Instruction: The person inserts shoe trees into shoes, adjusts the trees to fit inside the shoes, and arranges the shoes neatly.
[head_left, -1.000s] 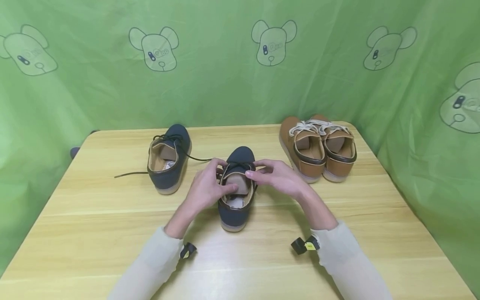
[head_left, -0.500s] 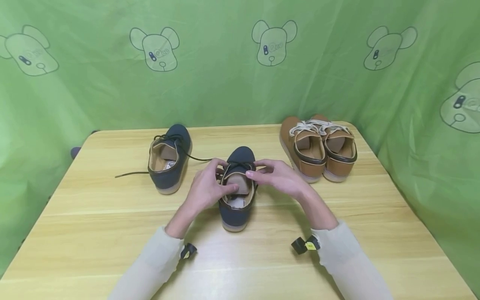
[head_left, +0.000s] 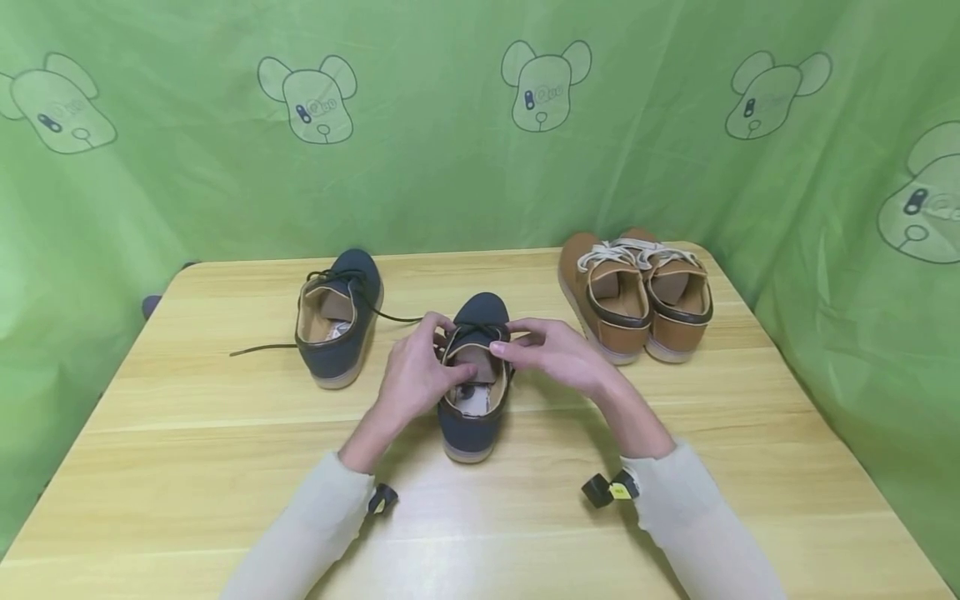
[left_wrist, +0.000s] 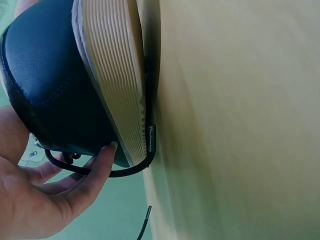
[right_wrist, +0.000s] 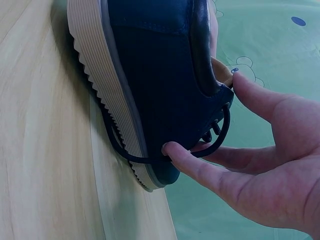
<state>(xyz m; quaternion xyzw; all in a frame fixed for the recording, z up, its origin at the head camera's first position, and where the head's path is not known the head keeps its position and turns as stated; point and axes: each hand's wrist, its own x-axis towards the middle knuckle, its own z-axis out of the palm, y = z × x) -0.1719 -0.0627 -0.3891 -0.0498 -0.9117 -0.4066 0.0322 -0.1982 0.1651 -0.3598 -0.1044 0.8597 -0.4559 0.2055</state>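
Note:
A navy shoe [head_left: 468,435] stands on the table in the middle of the head view, toe pointing away. My left hand [head_left: 414,373] grips its left side, thumb inside the opening by the brown tongue [head_left: 476,365] and fingers along the outside. On the other side my right hand [head_left: 553,354] holds the shoe, thumb at the collar edge and fingertips [right_wrist: 172,149] against the outer side. A black shoelace [right_wrist: 226,131] loops down the right side in the right wrist view. Another lace loop [left_wrist: 131,172] hangs past my left fingers in the left wrist view.
A second navy shoe [head_left: 330,362] stands to the left, its lace ends [head_left: 262,347] trailing onto the table [head_left: 225,467]. Two brown shoes [head_left: 627,337] with white laces stand side by side at the back right. A green curtain [head_left: 420,183] hangs behind the table.
My left wrist has shifted slightly right and my left thumb a little up inside the shoe. The tongue sits further forward, baring more insole. The right hand has hardly moved.

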